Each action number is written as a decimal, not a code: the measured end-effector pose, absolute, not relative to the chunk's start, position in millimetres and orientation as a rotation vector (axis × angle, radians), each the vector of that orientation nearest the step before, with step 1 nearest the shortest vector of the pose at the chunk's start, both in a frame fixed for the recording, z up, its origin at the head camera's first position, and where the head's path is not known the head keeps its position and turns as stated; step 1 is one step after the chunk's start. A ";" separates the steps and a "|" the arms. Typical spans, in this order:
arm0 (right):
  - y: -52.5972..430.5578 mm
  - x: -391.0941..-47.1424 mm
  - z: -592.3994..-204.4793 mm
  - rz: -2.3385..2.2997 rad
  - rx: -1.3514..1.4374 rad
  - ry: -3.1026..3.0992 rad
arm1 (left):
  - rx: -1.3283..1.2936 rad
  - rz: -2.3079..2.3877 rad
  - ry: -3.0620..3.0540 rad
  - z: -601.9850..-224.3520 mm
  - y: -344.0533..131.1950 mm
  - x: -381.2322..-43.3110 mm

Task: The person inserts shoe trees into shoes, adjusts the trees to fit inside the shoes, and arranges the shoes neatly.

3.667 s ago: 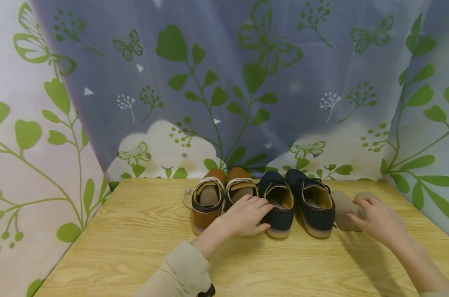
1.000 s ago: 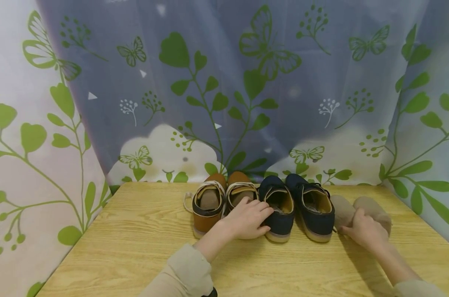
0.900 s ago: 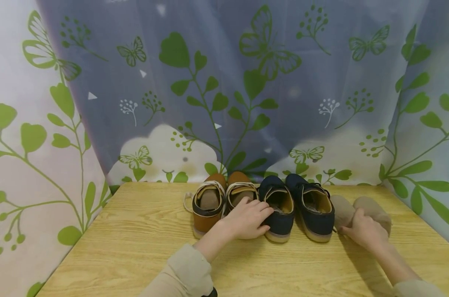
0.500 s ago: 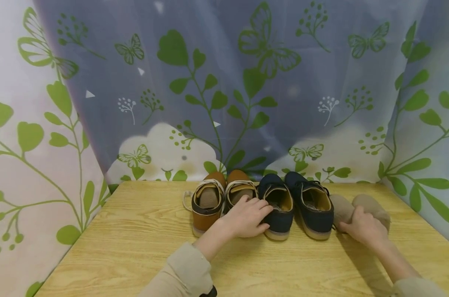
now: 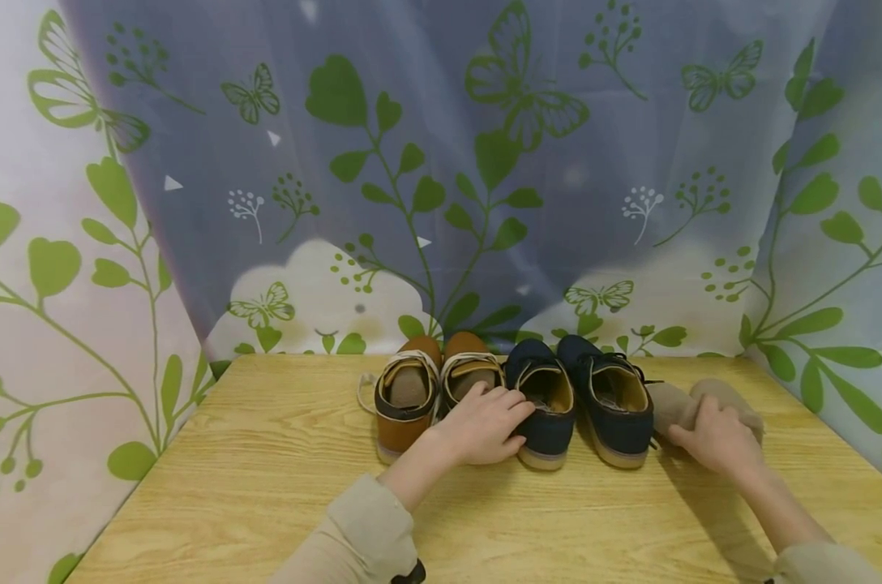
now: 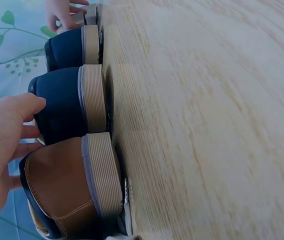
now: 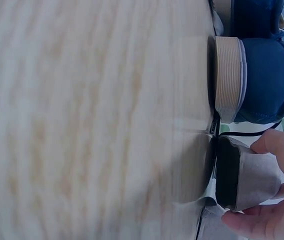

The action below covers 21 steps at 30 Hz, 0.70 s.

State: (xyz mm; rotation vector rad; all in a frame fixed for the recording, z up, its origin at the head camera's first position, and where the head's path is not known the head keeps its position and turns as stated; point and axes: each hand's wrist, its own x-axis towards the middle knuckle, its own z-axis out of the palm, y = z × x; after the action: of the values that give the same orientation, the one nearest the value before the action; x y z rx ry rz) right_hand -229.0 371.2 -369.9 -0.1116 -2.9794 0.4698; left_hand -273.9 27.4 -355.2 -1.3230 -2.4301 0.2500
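Observation:
My right hand (image 5: pixel 721 438) grips the near end of the left of two beige, slipper-like shoes (image 5: pixel 670 405). In the right wrist view its thumb lies on one side of that dark-soled slipper (image 7: pixel 257 175), its fingers on the other. The second beige slipper (image 5: pixel 736 403) stands to the right, partly behind the hand. My left hand (image 5: pixel 481 426) reaches over the right brown shoe (image 5: pixel 472 357) to the left navy shoe (image 5: pixel 546 438). Its thumb touches the navy heel (image 6: pixel 57 112) in the left wrist view; the fingertips are partly hidden.
The left brown shoe (image 5: pixel 400 434) has a loose cream lace at its side. Next to the slippers stands the right navy shoe (image 5: pixel 623 438), a dark lace sticking out. All stand in a row near the back of the wooden table (image 5: pixel 266 487), before a patterned curtain (image 5: pixel 594 162).
Since the earliest frame, my right hand has closed in on the slippers, and the right one lies farther right. Lately a dark lace end shows beside the right navy shoe. My left hand stays put.

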 end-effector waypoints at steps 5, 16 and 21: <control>373.3 -228.6 -370.4 0.453 -0.092 -2.937 | -1.325 0.247 -2.434 -355.7 27.4 -274.5; 376.9 -226.3 -363.8 0.449 -0.097 -2.914 | -1.325 0.230 -2.468 -355.4 27.6 -274.1; 378.2 -224.6 -358.6 0.474 -0.110 -2.928 | -1.324 0.231 -2.467 -354.3 27.6 -273.9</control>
State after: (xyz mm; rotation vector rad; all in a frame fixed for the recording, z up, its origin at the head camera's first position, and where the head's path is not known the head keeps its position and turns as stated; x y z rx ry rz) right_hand -224.6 378.2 -358.6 -0.1098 -2.9278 0.4741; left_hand -273.9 27.6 -354.3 -1.3244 -2.4673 0.2305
